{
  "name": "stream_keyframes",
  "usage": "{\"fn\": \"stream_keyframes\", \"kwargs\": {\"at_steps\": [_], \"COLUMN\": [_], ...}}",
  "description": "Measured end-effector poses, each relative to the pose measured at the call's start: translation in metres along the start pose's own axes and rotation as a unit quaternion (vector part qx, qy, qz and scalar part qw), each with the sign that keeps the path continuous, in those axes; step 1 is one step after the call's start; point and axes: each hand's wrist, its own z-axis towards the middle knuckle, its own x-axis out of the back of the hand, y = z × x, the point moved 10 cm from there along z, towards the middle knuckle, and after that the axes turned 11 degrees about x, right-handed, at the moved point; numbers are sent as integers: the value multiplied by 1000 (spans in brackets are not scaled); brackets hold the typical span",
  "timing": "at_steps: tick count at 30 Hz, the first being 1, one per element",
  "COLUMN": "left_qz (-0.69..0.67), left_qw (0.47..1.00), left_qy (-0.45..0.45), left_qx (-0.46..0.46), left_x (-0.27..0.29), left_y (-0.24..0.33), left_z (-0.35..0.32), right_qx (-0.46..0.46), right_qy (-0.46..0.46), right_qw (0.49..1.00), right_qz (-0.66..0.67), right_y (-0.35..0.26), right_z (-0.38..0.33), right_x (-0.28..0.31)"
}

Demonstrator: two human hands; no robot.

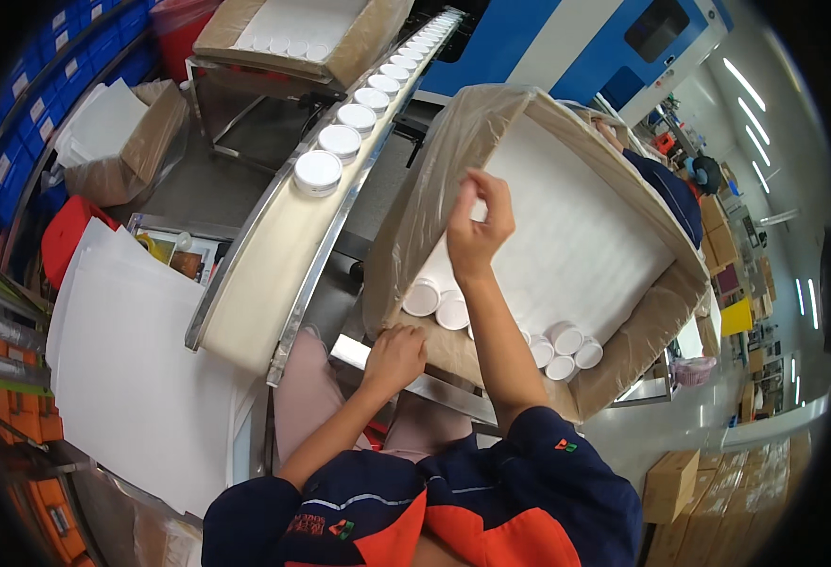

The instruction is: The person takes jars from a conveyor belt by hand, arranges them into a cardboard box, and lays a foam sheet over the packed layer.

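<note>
— Two hands, doing what?
— Right hand (pixel 479 219) is pinching the white sheet (pixel 576 236) inside the lined carton (pixel 434 189); left hand (pixel 394 359) is gripping the carton's near edge, beside white lidded jars (pixel 425 298).

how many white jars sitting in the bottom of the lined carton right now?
5 visible in the carton: two left of the right forearm, three right of it. The forearm likely hides more.
</note>
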Motion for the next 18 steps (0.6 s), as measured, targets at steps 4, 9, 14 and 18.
{"fn": "stream_keyframes", "kwargs": {"at_steps": [4, 9, 14, 18], "left_qz": [-7, -28, -21, -10], "left_qw": [1000, 1000, 999, 1000], "left_qy": [-2, -1, -28, -10], "left_qx": [4, 2, 8, -6], "left_x": [4, -6, -6, -6], "left_y": [-6, -1, -8, -5], "left_z": [-3, 3, 1, 0], "right_qx": [73, 4, -73, -31], "right_qy": [-152, -419, -566, -582], "right_qw": [984, 906, 821, 811], "right_qz": [48, -61, -9, -53], "right_y": [-51, 7, -2, -20], "right_z": [18, -41, -72, -64], "right_x": [-91, -219, -244, -245]}}
